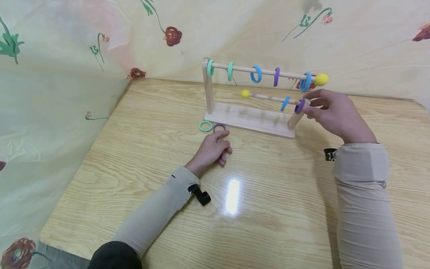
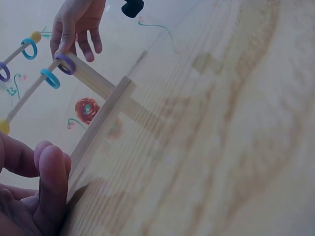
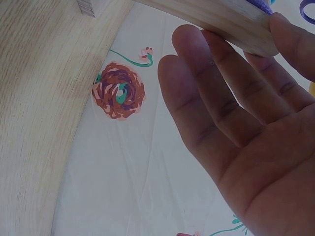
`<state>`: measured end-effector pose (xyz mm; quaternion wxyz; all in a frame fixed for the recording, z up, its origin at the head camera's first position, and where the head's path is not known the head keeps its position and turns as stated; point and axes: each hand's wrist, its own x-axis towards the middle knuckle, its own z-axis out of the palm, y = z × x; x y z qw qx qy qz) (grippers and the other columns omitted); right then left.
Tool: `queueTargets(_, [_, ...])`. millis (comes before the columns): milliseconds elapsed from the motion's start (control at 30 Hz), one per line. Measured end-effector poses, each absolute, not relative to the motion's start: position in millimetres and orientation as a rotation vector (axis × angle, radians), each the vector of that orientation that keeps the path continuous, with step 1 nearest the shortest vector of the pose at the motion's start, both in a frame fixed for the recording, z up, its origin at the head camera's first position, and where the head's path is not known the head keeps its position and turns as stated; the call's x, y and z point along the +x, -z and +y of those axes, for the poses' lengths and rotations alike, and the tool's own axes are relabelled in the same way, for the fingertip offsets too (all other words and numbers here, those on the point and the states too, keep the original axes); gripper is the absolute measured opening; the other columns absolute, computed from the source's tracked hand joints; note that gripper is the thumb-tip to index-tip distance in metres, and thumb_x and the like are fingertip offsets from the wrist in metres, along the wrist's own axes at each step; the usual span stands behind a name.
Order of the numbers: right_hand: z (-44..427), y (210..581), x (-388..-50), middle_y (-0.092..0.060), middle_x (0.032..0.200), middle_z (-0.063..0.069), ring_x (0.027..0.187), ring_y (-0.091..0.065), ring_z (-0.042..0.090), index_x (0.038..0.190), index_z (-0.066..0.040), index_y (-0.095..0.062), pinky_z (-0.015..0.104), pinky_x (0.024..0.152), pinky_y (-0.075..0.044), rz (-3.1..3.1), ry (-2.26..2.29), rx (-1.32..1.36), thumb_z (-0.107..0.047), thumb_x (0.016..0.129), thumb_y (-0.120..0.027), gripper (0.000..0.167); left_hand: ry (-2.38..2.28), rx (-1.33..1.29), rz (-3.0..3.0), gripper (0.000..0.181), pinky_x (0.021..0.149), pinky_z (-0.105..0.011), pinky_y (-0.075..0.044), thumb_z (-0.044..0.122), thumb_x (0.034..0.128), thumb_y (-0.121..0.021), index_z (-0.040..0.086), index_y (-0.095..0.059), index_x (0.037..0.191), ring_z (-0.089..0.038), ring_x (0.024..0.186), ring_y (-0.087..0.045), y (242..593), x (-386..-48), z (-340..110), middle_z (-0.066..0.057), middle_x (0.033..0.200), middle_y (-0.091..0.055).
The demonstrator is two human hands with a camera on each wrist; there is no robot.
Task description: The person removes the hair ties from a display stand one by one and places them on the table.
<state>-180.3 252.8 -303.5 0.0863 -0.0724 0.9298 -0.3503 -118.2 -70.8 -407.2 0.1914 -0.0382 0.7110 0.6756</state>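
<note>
A wooden ring stand has a long upper rod and a shorter lower rod, both tipped with yellow balls. Green, blue and purple rings hang on the upper rod. On the lower rod are a blue ring and, against the short post, a purple ring. My right hand grips the top of that post, thumb beside the purple ring. My left hand rests on the table, its index finger reaching a loose purple ring; contact is unclear. Beside that ring lies a green ring.
The stand is on a wood-grain table near its back edge. A flowered cloth hangs behind and to the left. Dark straps are on both sleeves.
</note>
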Motion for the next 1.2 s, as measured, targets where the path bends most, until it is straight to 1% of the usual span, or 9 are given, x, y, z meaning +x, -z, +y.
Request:
queueTargets(100, [253,304,-180,-0.061,0.129,0.023,0.082,-0.062,-0.002,0.139,-0.009,-0.055,0.023,0.07,-0.048,2.771,1.046,-0.218,-0.038,0.101,-0.062,0.049,-1.9,-0.124,1.991,0.052,0.044,-0.025,-0.052,0.005,0.1019,-0.048,0.002,-0.039,0.153,-0.014,0.047,-0.052,408,-119,-70,-0.013,0.084,-0.067])
queueTargets(367, [253,305,-182,-0.061,0.129,0.024,0.081,-0.061,-0.004,0.139,-0.008,-0.055,0.019,0.068,-0.048,2.775,1.051,-0.222,-0.036,0.101,-0.063,0.048,-1.914,-0.132,1.997,0.054,0.044,-0.026,-0.052,0.004,0.1005,-0.049,0.002,-0.038,0.153,-0.015,0.047,-0.053,409,-120,-69,-0.013,0.083,-0.067])
queueTargets(567, [254,305,-183,-0.061,0.129,0.023,0.086,-0.064,0.003,0.14,-0.008,-0.055,0.019,0.068,-0.048,2.78,1.044,-0.224,-0.037,0.101,-0.062,0.049,-1.918,-0.121,2.003,0.053,0.045,-0.027,-0.053,0.004,0.1006,-0.049,0.003,-0.039,0.152,-0.015,0.047,-0.053,410,-121,-69,-0.014,0.084,-0.067])
queueTargets(667, [253,305,-183,-0.061,0.129,0.023,0.085,-0.064,0.004,0.139,-0.008,-0.055,0.019,0.068,-0.05,2.783,1.044,-0.232,-0.036,0.101,-0.062,0.048,-1.936,-0.108,1.996,0.05,0.045,-0.027,-0.052,0.003,0.1001,-0.05,0.002,-0.043,0.15,-0.015,0.047,-0.053,411,-121,-69,-0.014,0.084,-0.067])
queueTargets(800, [253,304,-184,-0.061,0.129,0.022,0.083,-0.064,0.001,0.139,-0.008,-0.055,0.019,0.067,-0.05,2.772,1.056,-0.227,-0.035,0.101,-0.062,0.047,-1.972,-0.073,1.991,0.036,0.044,-0.026,-0.051,0.002,0.1015,-0.054,-0.001,-0.054,0.138,-0.014,0.046,-0.053,412,-122,-66,-0.013,0.083,-0.067])
queueTargets(900, [253,304,-185,-0.062,0.129,0.023,0.083,-0.064,0.001,0.139,-0.008,-0.056,0.018,0.067,-0.051,2.769,1.071,-0.228,-0.035,0.101,-0.063,0.047,-1.984,-0.051,1.99,0.022,0.044,-0.024,-0.05,0.004,0.102,-0.059,-0.005,-0.063,0.122,-0.012,0.046,-0.053,410,-123,-60,-0.012,0.084,-0.068])
queueTargets(967, [253,303,-185,-0.062,0.128,0.023,0.083,-0.064,0.002,0.139,-0.008,-0.056,0.018,0.067,-0.051,2.77,1.072,-0.232,-0.035,0.101,-0.063,0.047,-1.976,-0.036,1.998,0.016,0.043,-0.024,-0.05,0.005,0.1014,-0.061,-0.005,-0.066,0.112,-0.011,0.046,-0.052,407,-124,-55,-0.012,0.084,-0.07])
queueTargets(1067, [253,303,-186,-0.062,0.128,0.023,0.083,-0.065,0.003,0.138,-0.007,-0.056,0.018,0.067,-0.05,2.766,1.081,-0.237,-0.035,0.1,-0.064,0.048,-1.955,0.023,2.047,0.013,0.041,-0.024,-0.048,0.007,0.1,-0.064,-0.004,-0.069,0.103,-0.011,0.043,-0.049,401,-126,-45,-0.01,0.085,-0.073])
queueTargets(1200, [253,301,-186,-0.062,0.127,0.023,0.083,-0.065,0.002,0.137,-0.008,-0.057,0.018,0.067,-0.051,2.752,1.094,-0.228,-0.036,0.1,-0.064,0.047,-1.974,0.117,2.09,0.014,0.04,-0.025,-0.047,0.009,0.0986,-0.067,-0.004,-0.072,0.1,-0.012,0.04,-0.046,392,-135,-31,-0.008,0.084,-0.074])
